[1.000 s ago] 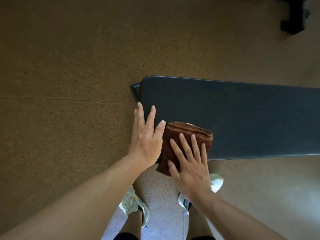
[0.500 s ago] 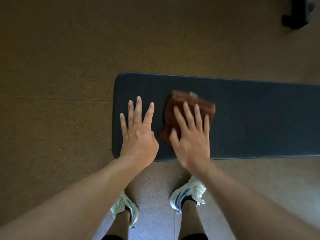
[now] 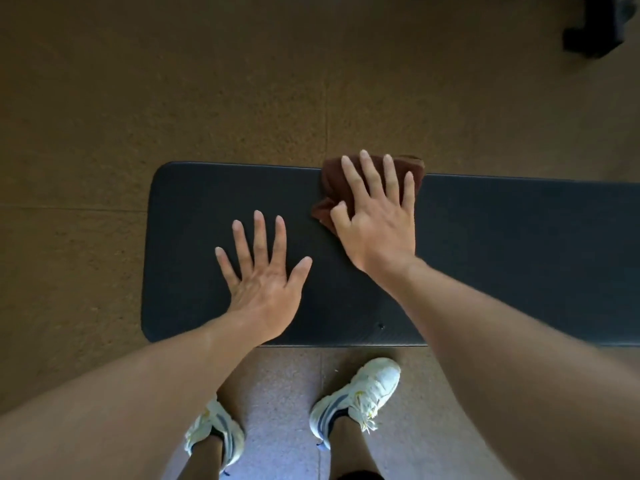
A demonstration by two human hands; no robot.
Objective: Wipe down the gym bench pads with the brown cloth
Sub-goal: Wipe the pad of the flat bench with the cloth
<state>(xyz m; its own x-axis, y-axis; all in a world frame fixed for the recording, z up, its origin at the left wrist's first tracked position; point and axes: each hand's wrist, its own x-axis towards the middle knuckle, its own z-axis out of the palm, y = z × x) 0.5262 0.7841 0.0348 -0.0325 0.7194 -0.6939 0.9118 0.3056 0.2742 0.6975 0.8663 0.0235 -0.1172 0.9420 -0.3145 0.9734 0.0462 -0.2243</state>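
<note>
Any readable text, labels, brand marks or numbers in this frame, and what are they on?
None readable.
Bench pad: plain dark surface, no print.
Brown cloth: no tag or label showing.
Shoes: stripes only, no legible brand.
Dark object at the top right: too dim to tell.

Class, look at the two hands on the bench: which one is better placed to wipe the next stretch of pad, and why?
Right. The right hand already presses the folded brown cloth at the dark padded bench far edge; the left hand lies flat and bare.

The bench pad (image 3: 519,254) runs off the right edge.
</note>
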